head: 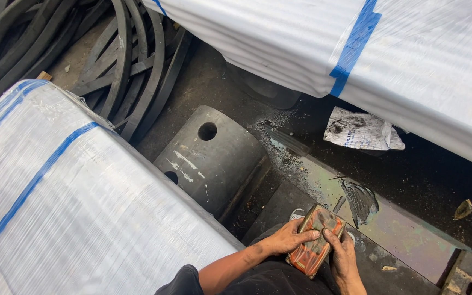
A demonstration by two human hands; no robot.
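Head view, looking down past our knees to a grimy workshop floor (422,180). Near the bottom edge, right of centre, we hold a small flat reddish-brown block (315,240) wrapped in glossy film, tilted with its far end raised. Our left hand (288,237) grips its left side, the fingers (306,236) curled over the top face; our right hand (344,257) grips its right side, the thumb lying across the face, so both sets of fingers are clamped on the block. The block sits above our dark-clothed lap, and a light shoe toe (297,213) shows just beyond it.

To the left, a large roll (83,202) wrapped in clear film over white, banded with blue tape, fills the near-left corner. A second wrapped bundle (400,60) of the same kind spans the far right. Between them, a dark grey rounded block (214,155) with round holes rests on the floor, just beside the near roll. A heap of black rubber strips (121,60) lies at the far left. A crumpled whitish printed bag (361,131) lies on the floor under the edge of the far bundle. A stained, iridescent metal plate (400,224) runs diagonally on the floor to the right of our hands.
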